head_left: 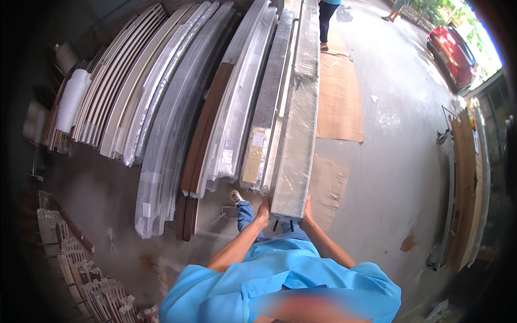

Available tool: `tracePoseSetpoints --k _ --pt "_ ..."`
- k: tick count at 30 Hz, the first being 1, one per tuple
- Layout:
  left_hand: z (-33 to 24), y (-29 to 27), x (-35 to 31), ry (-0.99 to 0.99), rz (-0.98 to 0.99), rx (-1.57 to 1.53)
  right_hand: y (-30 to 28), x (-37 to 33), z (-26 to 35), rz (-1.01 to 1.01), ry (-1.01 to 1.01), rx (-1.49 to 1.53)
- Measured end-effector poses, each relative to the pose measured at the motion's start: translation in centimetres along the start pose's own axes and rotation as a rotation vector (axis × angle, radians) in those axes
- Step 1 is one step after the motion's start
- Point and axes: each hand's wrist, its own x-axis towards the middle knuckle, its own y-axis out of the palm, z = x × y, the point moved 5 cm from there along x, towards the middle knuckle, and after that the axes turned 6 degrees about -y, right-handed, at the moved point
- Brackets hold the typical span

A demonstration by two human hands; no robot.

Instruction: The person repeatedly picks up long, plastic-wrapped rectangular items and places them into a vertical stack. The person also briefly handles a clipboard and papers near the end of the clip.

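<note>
A long bundle of profiles in clear plastic wrap (295, 145) runs away from me, its near end at my waist. My left hand (263, 209) grips the left side of that end, and my right hand (307, 210) grips the right side. Both hands are closed on the bundle, though the fingers beneath it are partly hidden. Just left of it lies another long pack with a tan patch (251, 164) on its end. At the far end stands another person in dark trousers (326, 19); that person's hands are out of the picture.
Stacks of plastic-wrapped profiles (175, 124) and brown bars (207, 129) fill the left. Flat cardboard (339, 97) covers part of the floor. On the right stands a rack with long cardboard packs (466, 188). A red car (451, 56) is outside. Short profile pieces (97, 288) lie lower left.
</note>
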Motion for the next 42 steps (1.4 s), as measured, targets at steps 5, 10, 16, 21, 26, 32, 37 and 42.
tracePoseSetpoints --k 5,10,16,21,26,32,37,42 --pt "-6.1 -4.2 7.7 -0.018 -0.081 0.025 5.1 8.5 -0.2 -0.045 0.030 0.017" --pt "-10.8 -8.7 15.4 0.047 -0.103 -0.016 9.4 18.0 -2.0 -0.022 -0.074 0.067" --pt "-13.6 -11.4 18.8 -0.015 -0.130 -0.010 11.7 22.4 -4.2 -0.135 0.127 0.110" --pt "-14.5 -11.9 18.9 -0.015 -0.152 -0.053 12.5 23.2 -4.7 -0.140 0.080 0.056" --pt "-13.7 -13.3 20.2 -0.062 -0.201 0.004 12.2 23.8 -6.0 -0.164 0.108 0.098" --pt "-11.5 -14.2 22.9 -0.065 -0.137 -0.007 12.3 24.2 -6.3 -0.132 0.130 0.107" --pt "-9.7 -14.8 25.2 -0.113 -0.111 -0.088 12.3 25.2 -6.3 -0.065 0.116 0.066" --pt "-8.0 -15.9 26.9 -0.163 -0.224 0.295 12.0 26.4 -6.8 -0.011 0.300 0.081"
